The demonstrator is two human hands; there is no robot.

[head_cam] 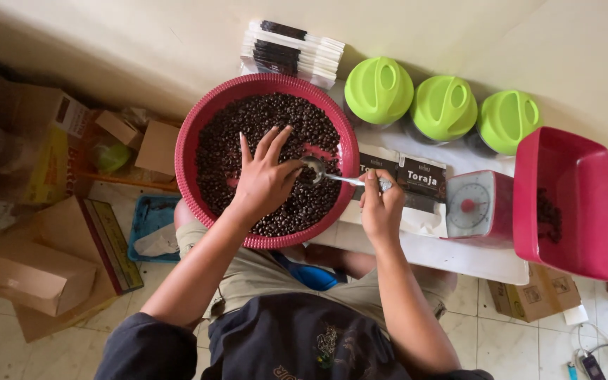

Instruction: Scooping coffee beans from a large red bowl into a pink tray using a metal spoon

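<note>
Left hand spread flat, fingers open, on coffee beans in red basin on lap. Right hand pinching spoon, bowl seemingly among beans. 3 green-lidded jars behind.

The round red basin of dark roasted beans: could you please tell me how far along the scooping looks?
Done: a few beans lie in the rectangular red tray. In hand: the right hand holds a metal spoon in the round red basin of dark beans, while the left hand rests on them. Left: the basin is nearly full, and the dark-labelled pouches by the red dial scale lie flat.
</note>
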